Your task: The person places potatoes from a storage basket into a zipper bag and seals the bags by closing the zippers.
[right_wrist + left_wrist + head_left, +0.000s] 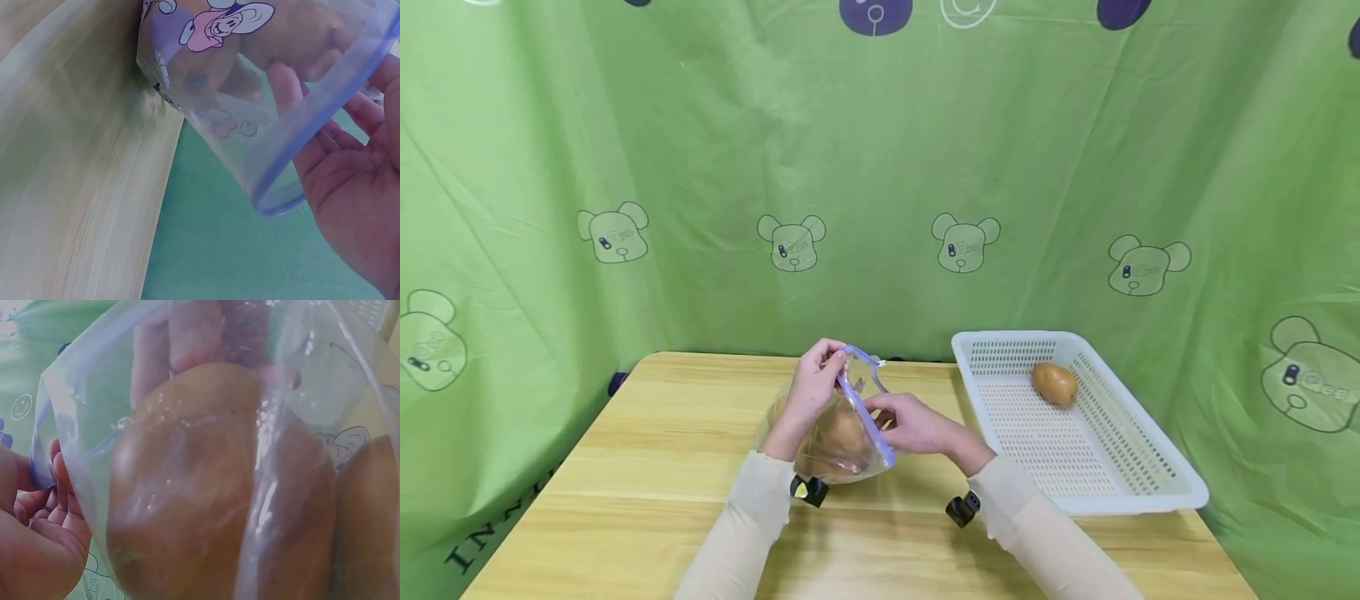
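Observation:
A clear plastic zip bag [874,433] with a purple rim and cartoon prints leans on the table, its mouth facing right. My left hand [814,382] pinches the rim at the top. Inside, a large brown potato [181,481] shows through the plastic in the left wrist view, with another potato [369,519] beside it. My right hand [917,423] reaches in through the mouth. Its fingers [285,87] are extended, and the fingertips lie right at the upper end of the large potato.
On the right of the wooden table [625,450] stands a white perforated plastic basket [1037,450]. A single potato [1055,384] lies in it, toward the back. A green curtain [880,167] with bear prints hangs behind and beside the table.

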The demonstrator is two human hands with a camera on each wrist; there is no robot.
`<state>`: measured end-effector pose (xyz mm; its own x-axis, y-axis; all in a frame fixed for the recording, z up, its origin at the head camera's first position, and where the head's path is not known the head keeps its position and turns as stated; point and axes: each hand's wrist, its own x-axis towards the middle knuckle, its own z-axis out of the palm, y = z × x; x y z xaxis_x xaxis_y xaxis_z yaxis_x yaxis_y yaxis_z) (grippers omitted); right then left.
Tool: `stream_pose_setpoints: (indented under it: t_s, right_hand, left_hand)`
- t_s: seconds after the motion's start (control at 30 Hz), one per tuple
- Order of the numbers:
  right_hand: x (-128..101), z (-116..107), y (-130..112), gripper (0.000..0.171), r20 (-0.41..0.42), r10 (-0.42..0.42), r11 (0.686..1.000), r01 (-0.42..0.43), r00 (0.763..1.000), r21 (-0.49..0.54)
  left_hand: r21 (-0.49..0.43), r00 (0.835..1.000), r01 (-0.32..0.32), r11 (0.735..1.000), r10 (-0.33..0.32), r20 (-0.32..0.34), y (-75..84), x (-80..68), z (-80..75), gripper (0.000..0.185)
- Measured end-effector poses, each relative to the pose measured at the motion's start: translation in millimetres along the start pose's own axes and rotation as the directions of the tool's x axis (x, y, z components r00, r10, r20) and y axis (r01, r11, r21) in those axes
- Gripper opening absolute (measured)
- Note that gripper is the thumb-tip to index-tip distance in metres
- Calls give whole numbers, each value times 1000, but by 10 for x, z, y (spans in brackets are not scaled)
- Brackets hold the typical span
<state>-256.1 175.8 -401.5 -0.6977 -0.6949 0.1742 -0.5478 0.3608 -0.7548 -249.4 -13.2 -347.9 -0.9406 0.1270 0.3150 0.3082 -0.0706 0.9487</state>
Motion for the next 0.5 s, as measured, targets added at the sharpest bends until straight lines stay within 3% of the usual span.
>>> stream_pose_setpoints:
  t_s: [0.27,0.5]
  right_hand:
    - [10,12,-58,28,-2,10,999,-10,1000,47]
    - [-37,-8,-3,19,46,-27,999,26,999,27]
  left_hand:
    - [-20,999,-13,1000,13,-29,-289,130,-19,15]
    - [-19,999,-4,1000,3,-37,-286,130,-19,15]
